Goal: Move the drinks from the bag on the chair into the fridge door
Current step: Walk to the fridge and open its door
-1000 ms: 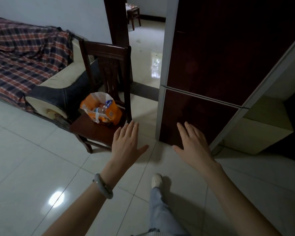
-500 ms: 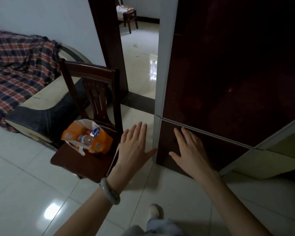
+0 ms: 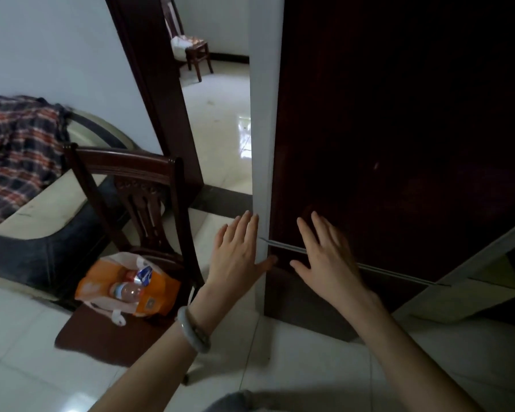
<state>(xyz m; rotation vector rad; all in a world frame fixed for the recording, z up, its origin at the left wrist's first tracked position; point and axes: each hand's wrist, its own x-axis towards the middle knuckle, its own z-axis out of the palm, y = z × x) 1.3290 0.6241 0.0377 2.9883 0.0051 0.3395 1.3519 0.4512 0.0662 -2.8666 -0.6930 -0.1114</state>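
Both hands up at the fridge, holding nothing

Left hand [image 3: 238, 257] and right hand [image 3: 327, 257] had fingers spread wide by the dark fridge door [image 3: 399, 144]; drinks sat in the orange bag [image 3: 125, 288] on the chair [image 3: 122, 337].

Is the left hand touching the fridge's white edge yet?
Cannot tell. In the head view the left hand overlaps the fridge's white edge, but neither contact nor gap shows.

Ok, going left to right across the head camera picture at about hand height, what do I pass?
Orange bag of bottles on the chair → left hand → white fridge edge → right hand in front of the dark fridge door.
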